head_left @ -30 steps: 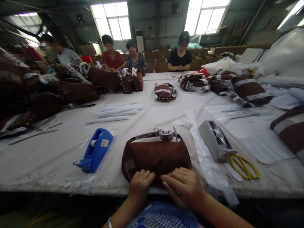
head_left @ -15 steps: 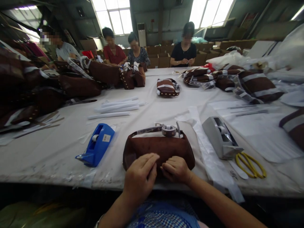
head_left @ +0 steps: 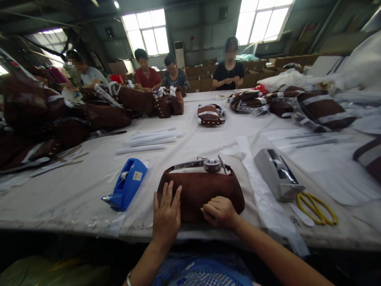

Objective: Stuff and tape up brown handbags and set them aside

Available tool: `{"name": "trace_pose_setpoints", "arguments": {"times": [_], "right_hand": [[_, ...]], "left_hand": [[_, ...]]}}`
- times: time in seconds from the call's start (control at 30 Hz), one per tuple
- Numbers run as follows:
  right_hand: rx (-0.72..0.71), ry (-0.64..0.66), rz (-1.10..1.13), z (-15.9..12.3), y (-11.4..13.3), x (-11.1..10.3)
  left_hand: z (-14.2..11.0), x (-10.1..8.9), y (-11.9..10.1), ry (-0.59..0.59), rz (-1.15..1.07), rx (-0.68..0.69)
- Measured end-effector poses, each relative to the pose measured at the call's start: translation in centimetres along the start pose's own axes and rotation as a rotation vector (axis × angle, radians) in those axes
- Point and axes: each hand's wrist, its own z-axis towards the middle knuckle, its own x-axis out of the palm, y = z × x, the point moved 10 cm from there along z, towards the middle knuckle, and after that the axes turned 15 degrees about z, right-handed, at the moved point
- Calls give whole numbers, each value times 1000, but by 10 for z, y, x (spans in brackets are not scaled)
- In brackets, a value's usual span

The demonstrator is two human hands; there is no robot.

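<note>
Bag (head_left: 202, 187) lies on the desk (head_left: 196, 143), its left end beneath the outspread left hand (head_left: 166, 218), its near right side by the fisted right hand (head_left: 220, 213).

A: Where does the light come from?
B: Mostly the left window (head_left: 145, 33) and the right window (head_left: 263, 20), both many-paned and glaring white. A small lamp (head_left: 116, 4) glows high up.
A: And the wall (head_left: 183, 24)?
B: Dark grey-green, with a pillar (head_left: 201, 35) between those windows and a tall white cabinet (head_left: 179, 54) nearby.
A: Any furniture?
B: A wide, white-covered table (head_left: 205, 137), with cardboard boxes (head_left: 205, 84) beyond.
</note>
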Motion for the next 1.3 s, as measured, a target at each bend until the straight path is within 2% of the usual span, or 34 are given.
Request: {"name": "trace_pose_setpoints", "arguments": {"times": [0.03, 0.1, 0.2, 0.33, 0.4, 0.47, 0.57, 0.67, 0.8, 0.97, 1.07, 1.13, 1.17, 1.2, 1.23, 1.3], "right_hand": [[-9, -1, -8, 0, 0, 1], [-15, -15, -15, -1, 1, 1], [-19, -31, 12, 3, 7, -3], [9, -49, 149, 13, 25, -26], [42, -77, 230, 15, 29, -39], [109, -104, 263, 12, 20, -43], [288, -112, 197, -2, -11, -28], [376, -51, 165, -15, -30, -7], [329, -57, 142, -22, -30, -3], [353, -78, 161, -19, -26, -9], [387, -89, 353, 8, -1, -15], [320, -32, 656, 36, 29, -11], [258, 36, 829, 50, 44, -4], [234, 86, 964, 60, 51, 2], [252, 127, 1053, 65, 49, 12], [453, 101, 1047, 61, 12, 34]], "left_hand": [[5, -7, -12, -15, -11, 47], [9, -8, -36, -46, -31, 144], [5, 14, -53, -62, -15, 182], [-1, 40, -50, -45, -16, 141], [-2, 42, -48, -45, -29, 133], [-2, 41, -48, -45, -34, 125], [-3, 42, -53, -61, -17, 126], [-6, 44, -56, -86, 13, 138], [-22, 38, -53, -98, 49, 177], [-58, 30, -45, -47, 43, 233], [-71, 30, -44, -51, 58, 231], [-75, 33, -45, -41, 58, 243], [-75, 36, -46, -27, 50, 250], [-76, 38, -47, -12, 45, 258], [-76, 40, -48, 1, 46, 267], [-75, 41, -49, 10, 59, 278]]}}
